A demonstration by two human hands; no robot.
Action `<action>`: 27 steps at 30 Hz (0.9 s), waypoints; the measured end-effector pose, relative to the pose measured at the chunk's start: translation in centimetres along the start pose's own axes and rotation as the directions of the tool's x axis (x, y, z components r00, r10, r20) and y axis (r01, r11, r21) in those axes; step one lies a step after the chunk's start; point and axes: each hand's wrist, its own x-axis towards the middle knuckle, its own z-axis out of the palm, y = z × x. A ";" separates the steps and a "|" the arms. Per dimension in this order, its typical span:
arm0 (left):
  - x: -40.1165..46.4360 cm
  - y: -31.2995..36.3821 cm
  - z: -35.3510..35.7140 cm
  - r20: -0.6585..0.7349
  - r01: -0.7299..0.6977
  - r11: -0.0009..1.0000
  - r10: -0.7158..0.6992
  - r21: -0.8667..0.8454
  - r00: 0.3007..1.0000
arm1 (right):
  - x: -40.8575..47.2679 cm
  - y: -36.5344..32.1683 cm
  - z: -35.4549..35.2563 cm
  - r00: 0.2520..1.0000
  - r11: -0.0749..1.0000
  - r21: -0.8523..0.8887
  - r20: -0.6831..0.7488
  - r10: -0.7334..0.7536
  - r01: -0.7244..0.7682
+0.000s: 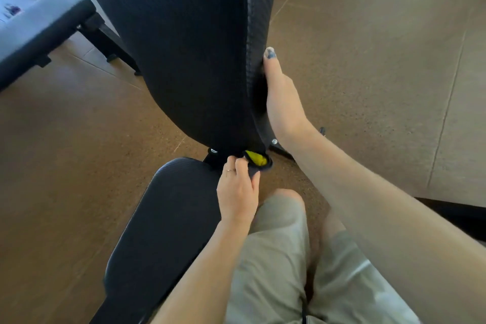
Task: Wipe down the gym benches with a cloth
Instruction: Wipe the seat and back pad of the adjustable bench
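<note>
**Both hands at the bench hinge**

The right hand [282, 98] grips the right edge of the raised black backrest pad [184, 47], thumb lying up along the side seam and the other fingers hidden behind the pad. The left hand [238, 192] sits lower, at the gap between backrest and seat pad [163, 223], its fingers curled and pinching a dark cloth [253, 169] against the hinge. Just beyond the left fingertips, a yellow part [256, 159] shows in the gap, touching the cloth. Bolts [274, 141] show below the right wrist. Khaki shorts [276, 258] appear beneath both forearms. A second padded surface [39, 31] stands well left of the hands on the brown floor [368, 60].
</note>
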 end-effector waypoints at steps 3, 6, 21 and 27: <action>0.1 1.1 -6.0 0.275 0.108 0.988 -0.133 0.107 0.952 | -1.1 -1.4 0.5 0.986 0.987 -0.026 -0.062 0.155 -0.157; 2.1 4.6 -13.2 0.495 0.065 0.998 -0.062 0.012 0.866 | -3.2 -3.8 0.2 0.979 0.969 -0.157 -0.097 0.177 -0.191; 14.8 19.4 -44.2 0.967 0.817 0.560 -0.101 -0.140 0.235 | -12.9 -28.8 -4.0 0.771 0.895 -0.246 0.455 0.447 -0.373; 19.3 23.8 -50.1 0.988 0.765 0.636 -0.022 -0.107 0.156 | -14.4 -36.2 -4.7 0.808 0.917 -0.398 0.526 0.267 -0.044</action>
